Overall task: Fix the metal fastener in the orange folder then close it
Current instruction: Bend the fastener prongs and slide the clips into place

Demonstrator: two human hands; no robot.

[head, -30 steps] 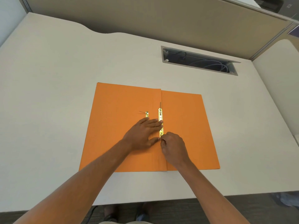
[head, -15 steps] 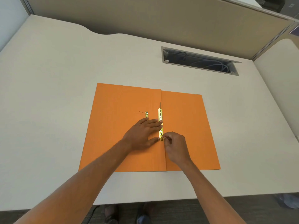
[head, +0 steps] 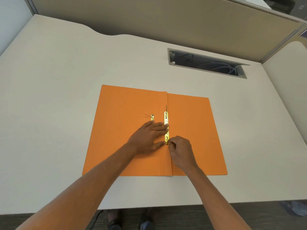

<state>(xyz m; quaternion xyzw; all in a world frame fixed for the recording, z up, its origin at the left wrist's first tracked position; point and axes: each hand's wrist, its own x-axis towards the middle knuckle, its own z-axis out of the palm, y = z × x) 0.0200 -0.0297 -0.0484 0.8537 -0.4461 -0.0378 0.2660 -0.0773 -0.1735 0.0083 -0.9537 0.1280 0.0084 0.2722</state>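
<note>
The orange folder (head: 191,123) lies open and flat on the desk. A long brass fastener bar (head: 166,119) runs along its centre fold, with a thin prong sticking out past its far end. A second small brass piece (head: 152,117) lies on the left flap. My left hand (head: 147,138) rests flat on the left flap, fingertips and thumb touching the bar's side. My right hand (head: 181,150) pinches the bar's near end with thumb and forefinger.
The cream desk (head: 66,97) ends at a front edge just below the folder. A recessed cable slot (head: 206,63) with wires sits at the back right. A beige partition (head: 149,15) backs the desk. Shoes show under the desk edge.
My right hand has shifted slightly right and forward, fingertips now pinching the bar's near end. The left hand and folder have stayed put.
</note>
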